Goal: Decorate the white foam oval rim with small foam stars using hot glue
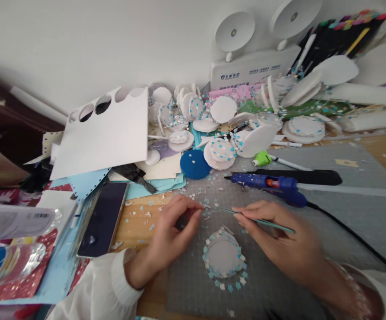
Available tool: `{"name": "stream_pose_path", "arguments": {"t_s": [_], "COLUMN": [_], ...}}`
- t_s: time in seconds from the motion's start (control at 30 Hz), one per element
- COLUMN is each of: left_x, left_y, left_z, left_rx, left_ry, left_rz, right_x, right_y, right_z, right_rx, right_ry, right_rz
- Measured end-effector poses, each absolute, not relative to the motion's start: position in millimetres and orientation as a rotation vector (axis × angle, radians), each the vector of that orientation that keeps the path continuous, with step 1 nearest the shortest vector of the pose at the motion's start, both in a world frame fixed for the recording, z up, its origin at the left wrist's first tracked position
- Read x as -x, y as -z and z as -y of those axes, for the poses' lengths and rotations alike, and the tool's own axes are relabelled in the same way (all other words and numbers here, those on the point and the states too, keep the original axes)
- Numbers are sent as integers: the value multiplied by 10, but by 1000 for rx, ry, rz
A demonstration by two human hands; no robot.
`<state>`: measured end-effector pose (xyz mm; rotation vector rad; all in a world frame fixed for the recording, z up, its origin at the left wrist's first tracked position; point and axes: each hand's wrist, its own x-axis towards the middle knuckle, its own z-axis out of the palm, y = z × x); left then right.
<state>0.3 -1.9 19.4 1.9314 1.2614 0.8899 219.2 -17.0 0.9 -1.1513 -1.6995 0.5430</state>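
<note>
My right hand [286, 235] grips thin greenish tweezers [271, 224], their tips pointing left over the grey cutting mat [189, 284]. Opposite them, the thumb and forefinger of my left hand [171, 229] are pinched together. Anything between those fingertips is too small to make out. Below, between both hands, lies a white foam-like disc [224, 258] ringed with tiny blue and white stars. Part of the star trim curves off its lower edge. Loose stars and white scraps [199, 193] are scattered near the fingertips.
A blue hot glue gun [266, 182] with its cord lies to the right. Behind are a blue round lid [195, 164] and several star-trimmed white discs [219, 153]. A phone [102, 220] and a white board with round holes [106, 138] are at the left.
</note>
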Motion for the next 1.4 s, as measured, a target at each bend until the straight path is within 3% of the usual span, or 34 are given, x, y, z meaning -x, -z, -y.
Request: {"name": "stream_pose_path", "arguments": {"t_s": [1.4], "left_x": [16], "left_y": [-169], "left_z": [27], "left_rx": [-1948], "left_ry": [-921], "left_rz": [-1304], "right_x": [-2164], "right_y": [-43], "right_z": [134], "right_rx": [1036], "right_ry": [-534], "right_rz": [1885]}}
